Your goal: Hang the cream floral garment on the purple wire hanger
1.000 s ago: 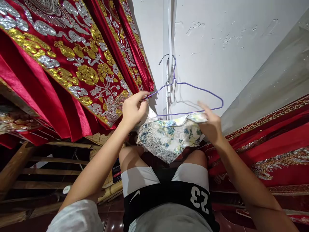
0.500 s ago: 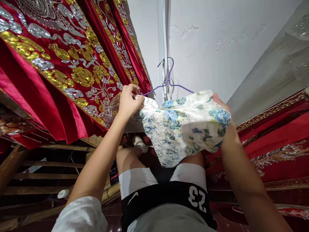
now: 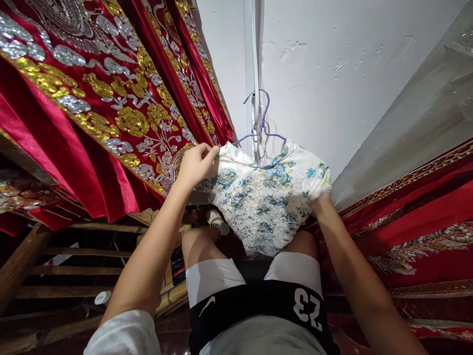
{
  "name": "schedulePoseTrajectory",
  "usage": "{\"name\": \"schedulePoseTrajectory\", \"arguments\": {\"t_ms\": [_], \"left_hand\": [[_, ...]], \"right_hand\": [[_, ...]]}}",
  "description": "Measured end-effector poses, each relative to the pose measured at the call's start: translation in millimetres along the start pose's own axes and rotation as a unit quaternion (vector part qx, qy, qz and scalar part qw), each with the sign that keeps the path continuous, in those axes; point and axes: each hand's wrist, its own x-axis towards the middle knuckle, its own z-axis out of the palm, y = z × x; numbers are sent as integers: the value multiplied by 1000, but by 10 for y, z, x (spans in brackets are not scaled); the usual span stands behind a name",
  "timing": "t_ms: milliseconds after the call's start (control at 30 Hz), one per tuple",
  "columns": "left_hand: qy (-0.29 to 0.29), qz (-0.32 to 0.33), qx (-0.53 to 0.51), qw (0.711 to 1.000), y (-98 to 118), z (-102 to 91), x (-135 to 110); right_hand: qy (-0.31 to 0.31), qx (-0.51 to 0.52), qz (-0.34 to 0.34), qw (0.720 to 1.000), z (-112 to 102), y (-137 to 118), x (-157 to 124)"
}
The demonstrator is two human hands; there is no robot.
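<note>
A white short-sleeved floral top (image 3: pixel 260 207) with blue and yellowish flowers hangs in front of me on a purple hanger (image 3: pixel 263 129). The hanger's hook is at a pale vertical strip on the wall, and its arms run into the neckline. My left hand (image 3: pixel 199 162) pinches the top at the left shoulder, thumb and fingers pressed together. At the other side my right hand (image 3: pixel 320 201) is at the opening of the right sleeve. Its fingers are hidden by the cloth, so their grip does not show. The lower part of the top hangs down between my knees.
Red garments with gold and silver embroidery (image 3: pixel 133 121) hang at left; more red beaded cloth (image 3: pixel 424 222) is at right. A slatted bamboo rack (image 3: pixel 77 271) stands lower left, beside a phone (image 3: pixel 178 266). The white wall (image 3: pixel 314 64) rises ahead, with translucent covering (image 3: pixel 417 108) at right.
My right hand has come down and inward, and the right side of the top now spreads flatter, showing neckline and sleeve. My left hand stays on the left shoulder, slightly lower.
</note>
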Motion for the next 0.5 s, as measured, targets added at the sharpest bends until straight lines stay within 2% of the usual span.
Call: {"name": "schedulePoseTrajectory", "arguments": {"t_ms": [67, 133, 233, 333, 433, 500], "left_hand": [[-2, -4, -30, 1000, -71, 4, -60], [23, 13, -37, 999, -17, 26, -67], [66, 42, -3, 997, 214, 35, 64], [59, 91, 16, 994, 461, 10, 288], [27, 141, 25, 989, 616, 36, 430], [21, 157, 32, 987, 642, 111, 426]], "right_hand": [[44, 50, 14, 998, -129, 36, 107], [90, 74, 31, 993, -258, 40, 204], [155, 64, 42, 985, -380, -49, 327], [215, 98, 33, 971, -392, -253, 348], [219, 124, -2, 968, -297, -487, 80], [170, 54, -34, 983, -187, -613, -294]]}}
